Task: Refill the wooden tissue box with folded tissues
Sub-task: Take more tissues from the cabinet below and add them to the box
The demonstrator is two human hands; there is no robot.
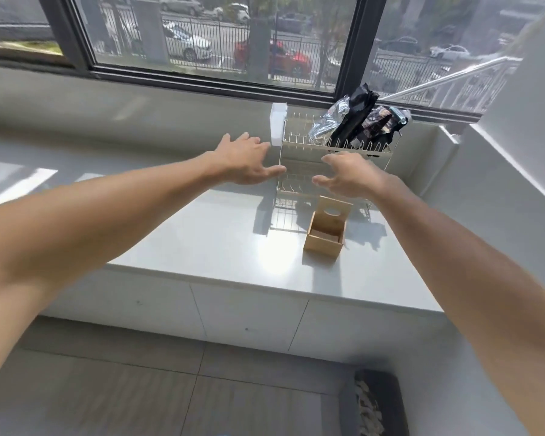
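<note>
Reaching with left hand [246, 160] and right hand [348, 176], both spread and empty; wooden tissue box [326, 234] near worktop's front edge, likely light, rigid; gripping its side walls.

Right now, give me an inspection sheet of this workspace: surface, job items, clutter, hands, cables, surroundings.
Surface: pale countertop, bare and sunlit in front of the box.
Job's things: wooden tissue box open, looks empty; its lid with a round hole stands tilted at its far side. No tissues identified.
Clutter: wire dish rack behind the box, holding dark and silvery packets; white container at its left end.
Hands: left hand and right hand open, fingers spread, empty, reaching toward the rack.
Cables: nothing seen.
Surroundings: window facing parked cars; tiled floor below.
</note>
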